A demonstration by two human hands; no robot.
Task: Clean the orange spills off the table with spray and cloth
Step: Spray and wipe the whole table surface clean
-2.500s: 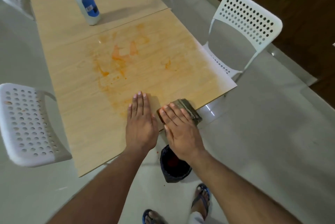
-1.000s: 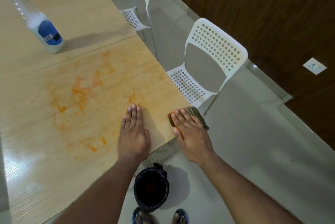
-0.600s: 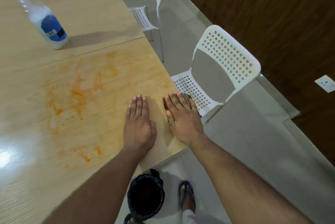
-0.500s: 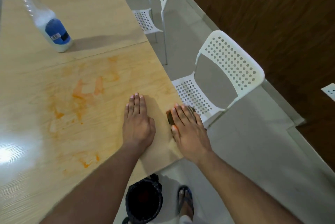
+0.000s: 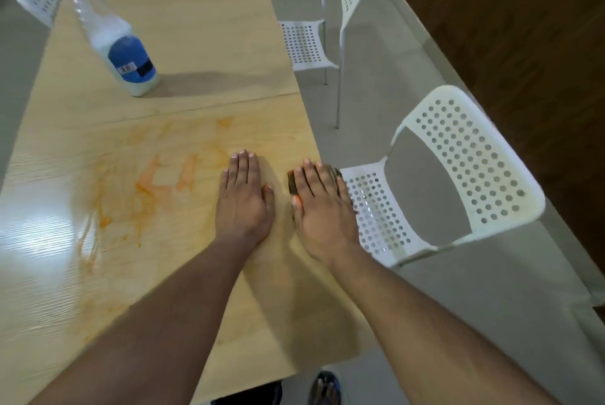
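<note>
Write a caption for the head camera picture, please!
Right hand presses cloth near table edge; left hand flat beside orange spills.

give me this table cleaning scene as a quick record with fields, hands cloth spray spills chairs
left hand: flat on the table, fingers straight, holding nothing
right hand: flat, pressing the cloth at the table's right edge
cloth: dark, mostly hidden under the right hand
spray bottle: upright on the far part of the table, blue cap and label, untouched
orange spills: smeared left of the left hand, not yet wiped off
chairs: white perforated chair beside the right hand, another chair farther along
</note>
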